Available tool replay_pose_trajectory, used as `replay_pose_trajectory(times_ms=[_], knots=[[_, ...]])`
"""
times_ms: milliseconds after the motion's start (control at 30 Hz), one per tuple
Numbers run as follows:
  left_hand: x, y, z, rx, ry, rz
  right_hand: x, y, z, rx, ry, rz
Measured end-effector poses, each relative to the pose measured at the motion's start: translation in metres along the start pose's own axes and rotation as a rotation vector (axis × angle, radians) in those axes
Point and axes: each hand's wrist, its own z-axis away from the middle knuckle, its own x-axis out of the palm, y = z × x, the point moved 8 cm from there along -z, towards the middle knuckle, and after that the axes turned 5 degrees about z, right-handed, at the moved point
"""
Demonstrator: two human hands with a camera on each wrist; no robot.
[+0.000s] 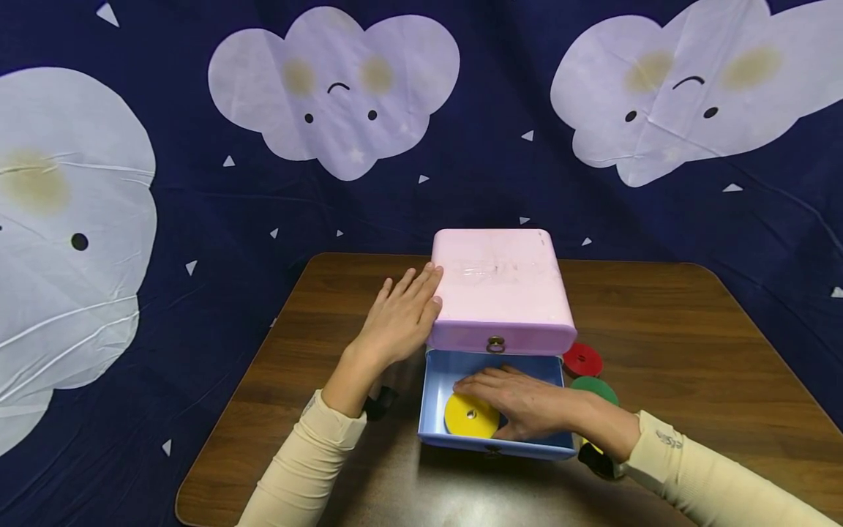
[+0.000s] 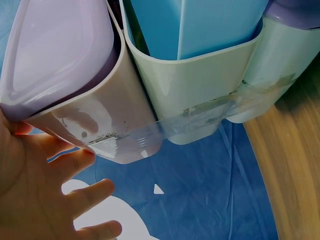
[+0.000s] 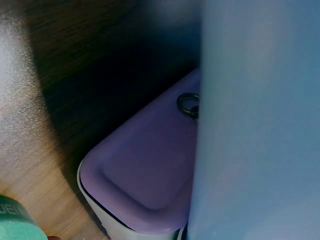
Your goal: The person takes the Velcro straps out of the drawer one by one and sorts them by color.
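A small drawer unit (image 1: pixel 500 285) with a pink top stands on the table, its blue drawer (image 1: pixel 431 395) pulled out at the front. My left hand (image 1: pixel 398 315) rests with straight, spread fingers against the unit's left top edge; in the left wrist view the fingers (image 2: pixel 82 197) lie beside the end drawer. Inside the blue drawer, my right hand (image 1: pixel 523 402) grips a flat yellow disc (image 1: pixel 469 417) with a small centre hole, fingers over its far edge and thumb at its near right side. The right wrist view shows the drawer's blue wall (image 3: pixel 260 120) but no fingers.
To the right of the unit lie a red disc (image 1: pixel 584 360) and a green disc (image 1: pixel 596 388), with a bit of yellow partly hidden behind the right wrist. A closed purple drawer front (image 1: pixel 467 337) with a ring pull sits above the blue drawer. A dark cloud-print cloth (image 1: pixel 487 183) hangs behind.
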Motion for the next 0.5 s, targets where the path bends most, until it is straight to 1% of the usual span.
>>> replay_pose_trajectory(times_ms=[200, 500], knots=[[-0.0003, 0.0002, 0.0008, 0.001, 0.002, 0.007, 0.0004, 0.0009, 0.0015, -0.009, 0.021, 0.000], [-0.0015, 0.0012, 0.0006, 0.004, 0.007, 0.001, -0.0063, -0.0001, 0.0045, -0.032, 0.065, 0.044]])
